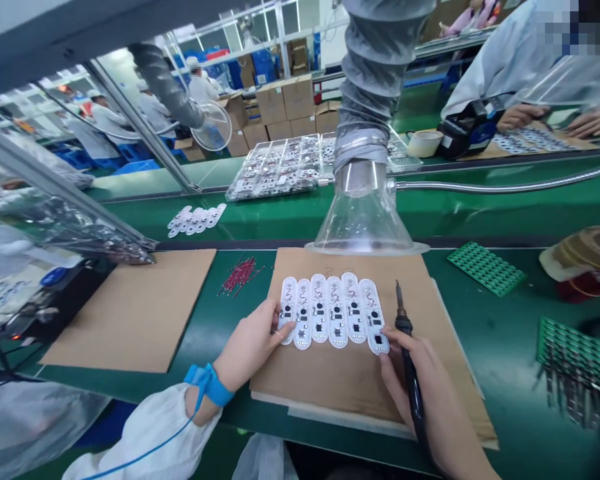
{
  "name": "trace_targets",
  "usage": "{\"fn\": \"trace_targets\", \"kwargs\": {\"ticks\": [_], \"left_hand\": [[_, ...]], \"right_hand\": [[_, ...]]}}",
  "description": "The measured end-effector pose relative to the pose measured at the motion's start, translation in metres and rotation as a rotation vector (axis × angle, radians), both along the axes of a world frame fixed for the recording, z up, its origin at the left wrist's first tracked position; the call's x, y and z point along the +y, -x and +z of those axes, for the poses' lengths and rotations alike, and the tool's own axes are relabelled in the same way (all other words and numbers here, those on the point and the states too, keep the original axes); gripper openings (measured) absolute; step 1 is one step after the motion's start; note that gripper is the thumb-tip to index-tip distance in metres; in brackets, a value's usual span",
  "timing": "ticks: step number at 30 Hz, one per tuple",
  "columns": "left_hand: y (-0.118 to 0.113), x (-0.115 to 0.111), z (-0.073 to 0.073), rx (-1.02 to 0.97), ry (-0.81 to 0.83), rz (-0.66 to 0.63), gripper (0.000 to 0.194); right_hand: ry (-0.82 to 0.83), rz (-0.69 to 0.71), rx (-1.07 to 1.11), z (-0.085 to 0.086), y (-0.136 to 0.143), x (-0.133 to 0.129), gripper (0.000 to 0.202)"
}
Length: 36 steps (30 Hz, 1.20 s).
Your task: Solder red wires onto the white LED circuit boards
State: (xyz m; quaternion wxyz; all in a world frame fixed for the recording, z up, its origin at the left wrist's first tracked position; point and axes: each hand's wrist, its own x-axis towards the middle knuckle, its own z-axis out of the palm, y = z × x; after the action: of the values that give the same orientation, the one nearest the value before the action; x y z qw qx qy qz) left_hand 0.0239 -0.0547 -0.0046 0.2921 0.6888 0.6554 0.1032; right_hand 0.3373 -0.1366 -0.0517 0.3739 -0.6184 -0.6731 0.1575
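Observation:
A joined panel of several white rounded circuit boards lies over brown cardboard, with thin red wires on the boards' upper parts. My left hand pinches the panel's left edge between thumb and fingers; a blue strap circles that wrist. At the panel's right end, my right hand grips the lower right corner with thumb and finger. A black soldering iron also rests in that hand, its tip pointing up and away above the cardboard.
A clear extraction hood hangs just beyond the panel. Red wires lie left, near another cardboard sheet. Green boards and a tape roll sit right. Trays stand behind; a co-worker's hands are at back right.

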Motion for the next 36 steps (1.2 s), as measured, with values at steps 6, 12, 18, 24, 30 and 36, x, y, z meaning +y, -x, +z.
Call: {"fn": "trace_targets", "kwargs": {"ticks": [6, 12, 18, 24, 30, 36], "left_hand": [[0.009, 0.008, 0.001, -0.038, -0.007, -0.021, 0.033], [0.0, 0.014, 0.0, -0.07, 0.022, -0.056, 0.034], [0.001, 0.014, -0.002, -0.066, -0.011, -0.073, 0.039], [-0.008, 0.012, -0.003, 0.0, -0.055, -0.096, 0.061], [-0.015, 0.014, -0.001, 0.018, -0.048, -0.102, 0.054], [-0.021, 0.015, 0.001, 0.109, -0.072, -0.122, 0.05]], "right_hand": [[0.071, -0.032, 0.024, 0.017, -0.002, 0.017, 0.029], [0.007, -0.002, -0.171, 0.018, 0.014, 0.044, 0.035], [0.018, -0.008, -0.178, 0.011, 0.013, 0.03, 0.041], [-0.052, -0.014, -0.136, 0.015, 0.019, 0.035, 0.038], [-0.023, -0.102, -0.321, 0.009, 0.028, 0.042, 0.039], [-0.056, -0.078, -0.285, 0.002, 0.024, 0.035, 0.04]]}}
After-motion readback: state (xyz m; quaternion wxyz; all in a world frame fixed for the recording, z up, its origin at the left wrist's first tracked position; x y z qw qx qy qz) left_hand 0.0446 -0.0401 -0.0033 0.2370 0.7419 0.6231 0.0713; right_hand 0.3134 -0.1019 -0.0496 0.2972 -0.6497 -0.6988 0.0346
